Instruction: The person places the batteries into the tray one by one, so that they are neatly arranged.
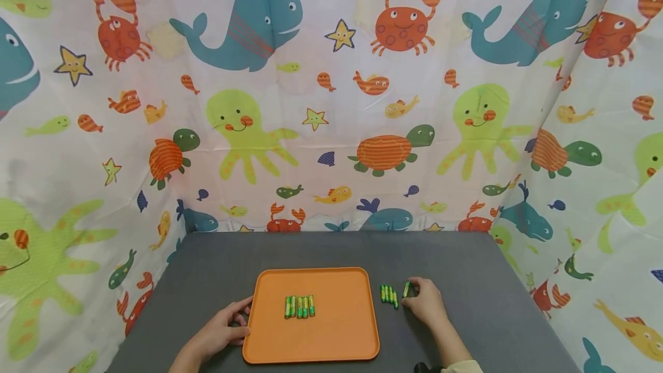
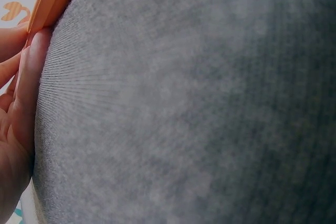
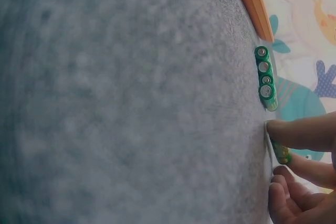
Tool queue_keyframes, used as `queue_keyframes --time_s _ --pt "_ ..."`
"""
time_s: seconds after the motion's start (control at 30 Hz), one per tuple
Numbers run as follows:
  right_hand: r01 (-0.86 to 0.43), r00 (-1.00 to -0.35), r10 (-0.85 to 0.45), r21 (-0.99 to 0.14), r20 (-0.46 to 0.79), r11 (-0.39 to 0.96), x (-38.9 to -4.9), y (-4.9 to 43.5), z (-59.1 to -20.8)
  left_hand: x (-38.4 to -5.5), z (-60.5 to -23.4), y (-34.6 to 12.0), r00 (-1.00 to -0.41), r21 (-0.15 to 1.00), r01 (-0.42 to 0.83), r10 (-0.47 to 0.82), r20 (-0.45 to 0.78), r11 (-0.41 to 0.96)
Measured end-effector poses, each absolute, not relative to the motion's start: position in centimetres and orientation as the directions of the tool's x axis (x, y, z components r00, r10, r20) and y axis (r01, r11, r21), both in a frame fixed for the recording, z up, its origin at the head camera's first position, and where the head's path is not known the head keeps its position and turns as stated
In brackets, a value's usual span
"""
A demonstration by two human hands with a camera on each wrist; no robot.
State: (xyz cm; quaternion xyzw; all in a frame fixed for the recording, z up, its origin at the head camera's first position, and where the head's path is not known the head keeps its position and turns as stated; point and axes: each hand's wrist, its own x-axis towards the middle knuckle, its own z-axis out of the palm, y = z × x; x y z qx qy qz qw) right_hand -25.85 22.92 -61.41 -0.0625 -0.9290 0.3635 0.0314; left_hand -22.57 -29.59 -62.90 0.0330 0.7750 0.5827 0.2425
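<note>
My left hand (image 1: 224,330) holds the left rim of an orange tray (image 1: 331,338), thumb and fingers at its edge; the left wrist view shows the thumb (image 2: 35,59) against the tray's side. Several green-and-yellow batteries (image 1: 299,307) stand in a row on the tray, left of its middle. To the right of the tray, my right hand (image 1: 427,304) pinches one battery (image 1: 406,289) between thumb and fingers, close to the tabletop. That battery (image 3: 282,153) is partly hidden by fingers in the right wrist view. Between this hand and the tray, several more batteries (image 1: 388,295) sit side by side.
A dark grey tabletop (image 1: 217,269) bears everything. Behind it and along both sides hangs a white curtain (image 1: 331,131) printed with sea animals. Near the front edge, a dark object (image 1: 426,368) shows by the right sleeve (image 1: 463,367).
</note>
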Motion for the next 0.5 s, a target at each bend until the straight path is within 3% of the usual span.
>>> queue_keyframes --time_s 0.23,0.5 --pt "0.091 -0.982 0.185 -0.797 0.026 0.597 -25.8 22.9 -61.4 -22.6 -62.9 -29.6 -0.879 0.924 -0.216 0.350 -0.325 0.316" --pt "0.056 -0.990 0.142 -0.857 0.020 0.512 -25.8 21.8 -60.8 -22.5 -63.0 -29.6 -0.880 0.927 -0.216 0.351 -0.321 0.307"
